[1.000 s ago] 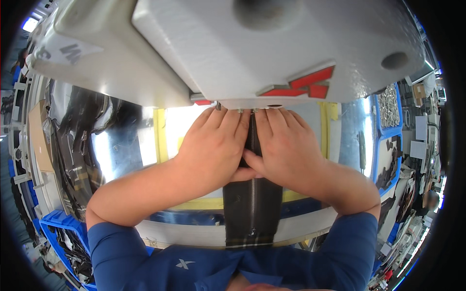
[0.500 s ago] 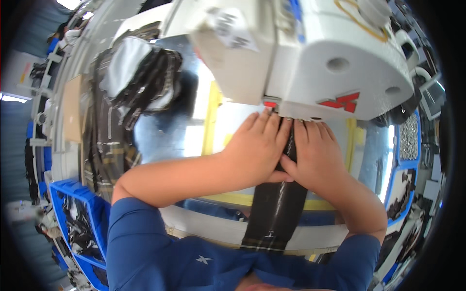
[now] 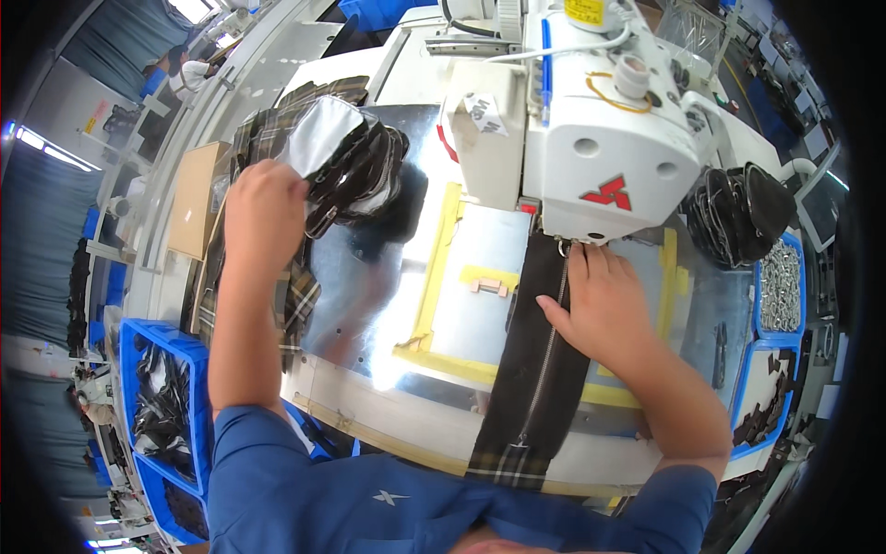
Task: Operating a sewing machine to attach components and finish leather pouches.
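Note:
My left hand [image 3: 263, 212] has its fingers curled at the pile of plaid fabric, black zippered pieces and shiny pale lining [image 3: 323, 129] at the left; what they hold is unclear. My right hand [image 3: 595, 305] lies with fingers extended on a black strip [image 3: 512, 397] with a long metal zipper and plaid end. Its fingertips reach the underside of the white sewing machine head [image 3: 609, 148], which hides the strip's far end. Beside the strip, a metal plate [image 3: 475, 240] carries yellow tape and a small tan piece [image 3: 489, 286].
Blue bins [image 3: 166, 332] stand at left; others at right hold metal pieces [image 3: 778, 286] and dark scraps [image 3: 761, 397]. A bundle of dark zippered pieces [image 3: 738, 217] sits right of the machine. A cardboard box [image 3: 194, 203] is at left. A person [image 3: 189, 76] is in the far left background.
My left hand has left the zipper strip and moved up-left to the fabric pile. My right hand remains on the strip. The view has shifted, showing more of the machine and table.

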The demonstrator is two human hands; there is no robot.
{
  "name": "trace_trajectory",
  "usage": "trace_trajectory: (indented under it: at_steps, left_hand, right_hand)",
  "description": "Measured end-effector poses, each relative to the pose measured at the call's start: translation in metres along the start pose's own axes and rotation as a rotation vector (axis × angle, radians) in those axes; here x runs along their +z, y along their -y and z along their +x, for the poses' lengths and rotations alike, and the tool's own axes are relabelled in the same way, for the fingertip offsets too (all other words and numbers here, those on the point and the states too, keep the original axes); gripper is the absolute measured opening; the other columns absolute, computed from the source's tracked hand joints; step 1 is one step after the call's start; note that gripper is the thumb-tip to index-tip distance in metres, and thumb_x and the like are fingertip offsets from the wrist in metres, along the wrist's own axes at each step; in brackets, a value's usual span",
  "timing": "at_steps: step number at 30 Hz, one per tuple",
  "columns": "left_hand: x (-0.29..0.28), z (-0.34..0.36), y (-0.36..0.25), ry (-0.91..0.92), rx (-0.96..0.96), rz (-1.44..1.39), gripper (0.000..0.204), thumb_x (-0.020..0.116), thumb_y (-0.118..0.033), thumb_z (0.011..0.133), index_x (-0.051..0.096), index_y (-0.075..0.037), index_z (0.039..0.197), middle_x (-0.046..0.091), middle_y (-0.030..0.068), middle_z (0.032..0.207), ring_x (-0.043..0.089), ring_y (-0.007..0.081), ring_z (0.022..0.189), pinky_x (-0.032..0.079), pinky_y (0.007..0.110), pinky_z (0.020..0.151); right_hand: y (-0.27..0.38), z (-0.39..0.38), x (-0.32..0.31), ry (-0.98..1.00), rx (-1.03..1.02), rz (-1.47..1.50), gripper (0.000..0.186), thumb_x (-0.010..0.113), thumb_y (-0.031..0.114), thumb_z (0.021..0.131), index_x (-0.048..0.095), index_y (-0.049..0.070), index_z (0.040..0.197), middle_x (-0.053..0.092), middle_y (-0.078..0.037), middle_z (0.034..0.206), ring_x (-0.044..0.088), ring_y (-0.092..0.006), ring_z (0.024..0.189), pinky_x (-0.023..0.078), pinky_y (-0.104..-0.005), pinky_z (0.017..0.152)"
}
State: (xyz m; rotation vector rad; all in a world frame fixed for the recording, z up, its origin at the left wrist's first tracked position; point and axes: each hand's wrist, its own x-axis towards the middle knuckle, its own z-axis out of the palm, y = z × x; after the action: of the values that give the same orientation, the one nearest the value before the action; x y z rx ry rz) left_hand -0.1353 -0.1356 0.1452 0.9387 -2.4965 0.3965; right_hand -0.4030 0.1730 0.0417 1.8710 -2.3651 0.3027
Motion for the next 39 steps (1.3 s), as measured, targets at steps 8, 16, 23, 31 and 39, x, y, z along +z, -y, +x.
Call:
trace_trajectory:
  at_steps: [8, 16, 23, 31, 39]
  left_hand:
    - [-0.049, -0.015, -0.048, -0.135, -0.196, -1.128, 0.005, 0.064, -0.007, 0.107, 0.066, -0.004, 0.103, 0.065, 0.0004, 0.085, 0.058, 0.0064, 0.076, 0.045, 0.022, 0.068]
    - [-0.032, -0.045, -0.168, 0.739, -0.481, -2.06, 0.016, 0.058, -0.007, 0.11, 0.068, 0.001, 0.12, 0.068, 0.001, 0.1, 0.062, 0.0088, 0.086, 0.05, 0.024, 0.079]
    - [0.022, -0.026, -0.185, 0.195, 0.419, -1.266, 0.04, 0.079, 0.001, 0.088, 0.069, -0.003, 0.127, 0.066, 0.0123, 0.115, 0.069, 0.0185, 0.088, 0.056, 0.03, 0.084]
    - [0.079, -0.047, -0.197, 0.264, 0.319, -1.375, 0.029, 0.084, 0.002, 0.085, 0.075, -0.002, 0.112, 0.072, 0.0126, 0.108, 0.069, 0.0194, 0.083, 0.055, 0.03, 0.069]
    - [0.081, -0.045, -0.197, 0.245, 0.312, -1.245, 0.023, 0.084, 0.001, 0.085, 0.077, -0.002, 0.106, 0.073, 0.0125, 0.1, 0.07, 0.023, 0.075, 0.055, 0.032, 0.062]
  right_hand:
    - [0.006, -0.01, -0.026, -0.142, -0.131, 0.083, 0.076, 0.085, 0.044, 0.085, 0.06, -0.008, 0.134, 0.069, -0.021, 0.125, 0.069, -0.0344, 0.108, 0.054, -0.0463, 0.094]
    - [0.053, -0.026, -0.09, -0.051, -0.148, 0.745, 0.107, 0.092, 0.04, 0.082, 0.035, -0.009, 0.158, 0.062, -0.03, 0.139, 0.072, -0.0418, 0.106, 0.058, -0.0452, 0.091]
    - [-0.004, -0.022, -0.059, 0.188, 0.269, 1.332, 0.072, 0.07, 0.004, 0.087, 0.045, 0.008, 0.155, 0.07, -0.019, 0.13, 0.072, -0.0295, 0.11, 0.055, -0.0373, 0.096]
    - [-0.005, -0.025, -0.026, 0.004, 0.332, 0.909, 0.035, 0.073, 0.004, 0.09, 0.058, 0.005, 0.122, 0.073, -0.016, 0.114, 0.072, -0.028, 0.092, 0.056, -0.0362, 0.079]
    - [-0.009, -0.025, -0.011, -0.253, 0.251, 0.737, 0.015, 0.077, 0.002, 0.09, 0.066, 0.005, 0.099, 0.075, -0.014, 0.102, 0.072, -0.0316, 0.083, 0.057, -0.0387, 0.072]
